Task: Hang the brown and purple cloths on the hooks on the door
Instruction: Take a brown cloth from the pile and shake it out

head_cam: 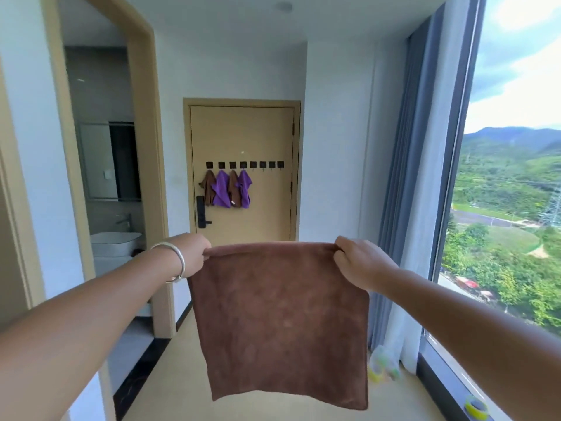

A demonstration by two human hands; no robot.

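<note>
A brown cloth (280, 323) hangs spread flat in front of me. My left hand (189, 256) pinches its top left corner and my right hand (356, 259) pinches its top right corner. Far ahead stands the tan door (267, 138) with a row of several black hooks (267, 165). On the left hooks hang a brown cloth (208, 186), a purple cloth (221, 189), another brown cloth (233, 189) and another purple cloth (246, 188). The hooks on the right carry nothing.
A bathroom doorway (100, 177) with a white basin (115, 243) opens on the left. Grey-blue curtains (403, 177) and a large window (510, 177) run along the right. A black door lock (201, 211) sits under the cloths. Small yellow-green objects (382, 364) lie on the floor by the curtain.
</note>
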